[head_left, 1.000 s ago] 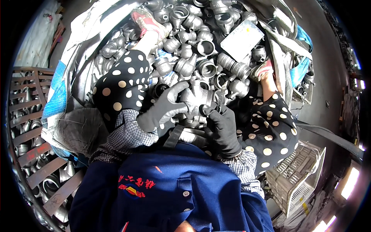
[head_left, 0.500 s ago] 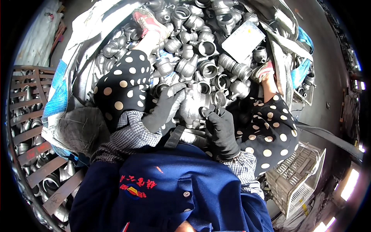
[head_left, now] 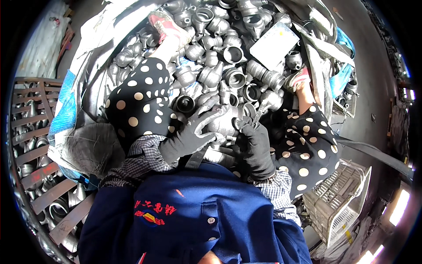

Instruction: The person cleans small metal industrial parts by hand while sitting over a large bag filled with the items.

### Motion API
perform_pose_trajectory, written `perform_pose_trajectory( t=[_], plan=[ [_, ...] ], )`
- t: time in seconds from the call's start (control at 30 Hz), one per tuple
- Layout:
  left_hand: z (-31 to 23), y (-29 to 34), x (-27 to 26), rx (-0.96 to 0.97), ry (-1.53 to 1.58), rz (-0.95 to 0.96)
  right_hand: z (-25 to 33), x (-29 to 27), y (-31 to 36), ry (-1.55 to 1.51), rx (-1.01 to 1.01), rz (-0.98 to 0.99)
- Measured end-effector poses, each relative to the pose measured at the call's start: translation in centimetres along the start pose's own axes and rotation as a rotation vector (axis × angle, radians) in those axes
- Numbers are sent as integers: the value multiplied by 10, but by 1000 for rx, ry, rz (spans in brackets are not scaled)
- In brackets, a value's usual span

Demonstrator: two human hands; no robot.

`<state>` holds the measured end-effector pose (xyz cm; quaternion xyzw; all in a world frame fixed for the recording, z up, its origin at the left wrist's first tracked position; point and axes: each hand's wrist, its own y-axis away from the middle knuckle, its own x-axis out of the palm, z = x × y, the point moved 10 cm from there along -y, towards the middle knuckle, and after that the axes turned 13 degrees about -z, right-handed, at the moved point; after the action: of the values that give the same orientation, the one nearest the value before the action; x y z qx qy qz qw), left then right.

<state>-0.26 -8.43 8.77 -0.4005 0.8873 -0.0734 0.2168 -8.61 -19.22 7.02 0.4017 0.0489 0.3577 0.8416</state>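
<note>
Where it gapes around the legs [head_left: 147, 86], the white sack [head_left: 99, 33] contains a heap of grey metal fittings [head_left: 211, 75]. To its left: one slatted metal cage [head_left: 53, 194], stocked with similar fittings. At the right, beyond the right thigh: one pale plastic crate [head_left: 336, 198], openwork, tilted. On the heap, near the right shoe [head_left: 300, 79]: one white panel [head_left: 274, 45], flat. Left hand [head_left: 189, 136]: gloved dark grey, curled around the left side of the held fitting [head_left: 223, 122]. Right hand [head_left: 256, 149]: gloved alike, fingers closed on the tool [head_left: 259, 114]. Held fitting: between both hands, before the lap, round-bodied. Tool: thin, metallic, pointing up and away, just beside the fitting's right end; contact cannot be told.
</note>
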Motion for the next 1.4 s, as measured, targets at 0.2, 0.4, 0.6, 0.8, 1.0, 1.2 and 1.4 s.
perform_pose_trajectory(
  t=[0.2,0.4,0.6,0.8,1.0,1.2,1.4],
  plan=[
    [-4,0,-2,-8,55,-24,1,1,1,-27,7,-20],
    [9,-3,-10,-199,449,-160,9,-3,-6,100,-130,55],
    [53,4,6,-510,680,-127,14,8,4,37,-56,64],
    [41,-2,-2,-282,177,-142,15,12,-10,27,-219,24],
    [32,-1,-4,-212,21,-167,10,10,-21,357,-422,-22],
    [65,10,-1,-408,279,-170,14,22,-11,445,-468,111],
    [81,16,-2,-516,454,-171,13,19,-10,272,-448,163]
  ],
)
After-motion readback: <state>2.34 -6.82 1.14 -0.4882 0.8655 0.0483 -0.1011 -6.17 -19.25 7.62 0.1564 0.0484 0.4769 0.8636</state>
